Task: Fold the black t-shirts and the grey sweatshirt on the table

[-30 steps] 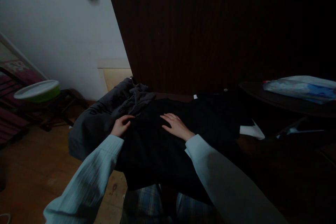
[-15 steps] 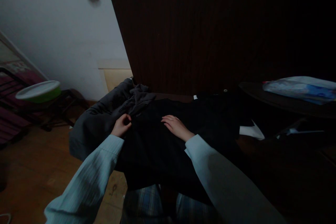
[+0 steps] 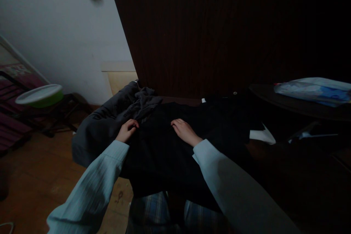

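A black garment [image 3: 161, 153] lies spread in front of me, its lower edge hanging over my lap. My left hand [image 3: 128, 129] is at its left side, beside a dark grey garment [image 3: 101, 128] with lettering; its fingers are curled and closed on the black cloth. Farther right, my right hand [image 3: 184, 130] rests on the same black garment. Those fingers are bent down and drawn together on the cloth, with the tips partly hidden. Dim light hides the folds between my hands.
A dark wooden panel [image 3: 192, 36] rises behind the cloth. To the right, a clear and blue plastic package [image 3: 315, 90] lies on a dark round surface, with a white piece [image 3: 261, 136] below. A green basin with a pale top [image 3: 41, 95] sits on a chair at left.
My right hand has shifted slightly right, and its fingers have drawn together and bent. My left hand's fingers have changed their curl a little, staying in nearly the same place.
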Action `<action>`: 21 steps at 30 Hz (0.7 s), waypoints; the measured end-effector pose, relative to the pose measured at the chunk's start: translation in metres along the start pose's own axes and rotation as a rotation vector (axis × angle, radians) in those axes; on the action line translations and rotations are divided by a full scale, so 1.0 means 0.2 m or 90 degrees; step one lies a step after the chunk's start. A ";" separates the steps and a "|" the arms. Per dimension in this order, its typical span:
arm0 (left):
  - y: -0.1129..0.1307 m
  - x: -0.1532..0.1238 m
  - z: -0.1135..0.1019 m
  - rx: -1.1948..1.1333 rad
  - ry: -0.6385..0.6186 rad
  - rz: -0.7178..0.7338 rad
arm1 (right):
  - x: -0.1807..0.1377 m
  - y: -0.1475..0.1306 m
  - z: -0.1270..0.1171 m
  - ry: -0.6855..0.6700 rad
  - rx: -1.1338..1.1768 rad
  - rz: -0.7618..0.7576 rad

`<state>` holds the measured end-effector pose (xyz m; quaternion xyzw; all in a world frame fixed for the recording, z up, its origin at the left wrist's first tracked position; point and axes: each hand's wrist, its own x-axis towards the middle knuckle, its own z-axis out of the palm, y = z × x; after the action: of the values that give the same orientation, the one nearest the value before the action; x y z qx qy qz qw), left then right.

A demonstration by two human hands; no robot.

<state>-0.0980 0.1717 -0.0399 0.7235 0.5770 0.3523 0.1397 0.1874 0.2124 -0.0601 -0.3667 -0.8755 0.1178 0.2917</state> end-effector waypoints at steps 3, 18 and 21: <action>0.00 0.00 -0.01 0.007 0.001 -0.007 | 0.00 -0.02 -0.03 0.001 0.011 0.023; -0.01 0.00 0.00 0.008 -0.003 -0.022 | 0.00 0.01 -0.01 0.017 0.037 -0.002; -0.01 0.00 0.00 0.008 0.001 -0.013 | 0.00 0.01 -0.01 0.002 0.023 -0.008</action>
<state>-0.0994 0.1733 -0.0411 0.7181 0.5868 0.3476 0.1386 0.1891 0.2131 -0.0600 -0.3557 -0.8752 0.1311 0.3005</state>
